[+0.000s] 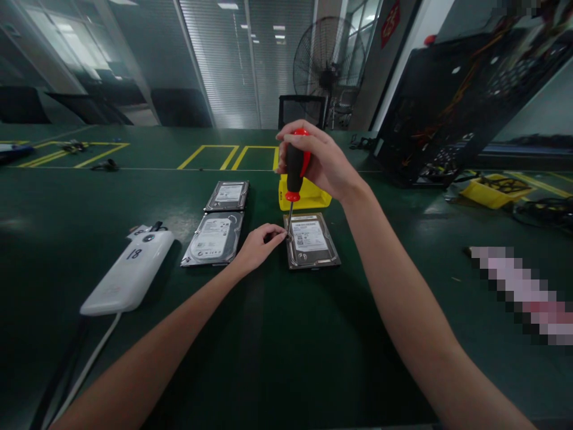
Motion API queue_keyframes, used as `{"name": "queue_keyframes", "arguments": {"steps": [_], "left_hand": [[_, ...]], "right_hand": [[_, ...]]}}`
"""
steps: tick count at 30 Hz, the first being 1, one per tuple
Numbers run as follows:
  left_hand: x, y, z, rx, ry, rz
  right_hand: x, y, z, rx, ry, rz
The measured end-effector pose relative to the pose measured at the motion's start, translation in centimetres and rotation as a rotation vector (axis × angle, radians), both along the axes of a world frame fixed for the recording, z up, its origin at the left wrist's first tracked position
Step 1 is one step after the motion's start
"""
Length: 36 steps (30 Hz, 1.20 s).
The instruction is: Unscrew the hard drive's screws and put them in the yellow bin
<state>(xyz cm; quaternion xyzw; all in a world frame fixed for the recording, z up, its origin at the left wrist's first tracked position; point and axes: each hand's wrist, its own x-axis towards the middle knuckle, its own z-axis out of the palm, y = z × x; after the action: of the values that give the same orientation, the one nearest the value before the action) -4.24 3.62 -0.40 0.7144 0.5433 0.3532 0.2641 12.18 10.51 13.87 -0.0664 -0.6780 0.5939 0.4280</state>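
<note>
My right hand [316, 156] is wrapped round the handle of a black and red screwdriver [295, 167], held nearly upright. Its shaft points down to the left edge of a hard drive [311, 239] lying flat, label side up. Beside the tip, my left hand [259, 243] has its thumb and fingers pinched together at that same edge; whatever is between them is too small to make out. Two more hard drives lie to the left, a nearer one [213, 239] and a farther one [228, 195]. Directly behind the worked drive stands a yellow tray [308, 194], partly hidden by the screwdriver.
A white device marked 18 [134, 269] with cables lies left on the green table [286, 358]. At right are an open black computer case [447, 113], a yellow bin [495, 190] with parts, dark cables [548, 212] and a blurred-out object [528, 295].
</note>
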Motion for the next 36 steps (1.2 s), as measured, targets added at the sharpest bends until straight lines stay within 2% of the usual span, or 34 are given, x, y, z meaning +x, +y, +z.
{"name": "queue_keyframes", "arguments": {"steps": [8, 15, 30, 36], "left_hand": [[0.1, 0.0, -0.1, 0.036, -0.003, -0.008], [0.1, -0.1, -0.1, 0.021, -0.005, -0.005], [0.1, 0.0, -0.1, 0.025, -0.010, -0.011], [0.0, 0.2, -0.5, 0.025, -0.030, -0.023]], "right_hand": [[1.2, 0.2, 0.5, -0.022, -0.038, -0.027], [0.6, -0.1, 0.4, -0.040, -0.039, -0.078], [-1.1, -1.5, 0.5, 0.091, -0.065, -0.266], [-1.1, -1.2, 0.3, 0.090, -0.036, -0.273]]}}
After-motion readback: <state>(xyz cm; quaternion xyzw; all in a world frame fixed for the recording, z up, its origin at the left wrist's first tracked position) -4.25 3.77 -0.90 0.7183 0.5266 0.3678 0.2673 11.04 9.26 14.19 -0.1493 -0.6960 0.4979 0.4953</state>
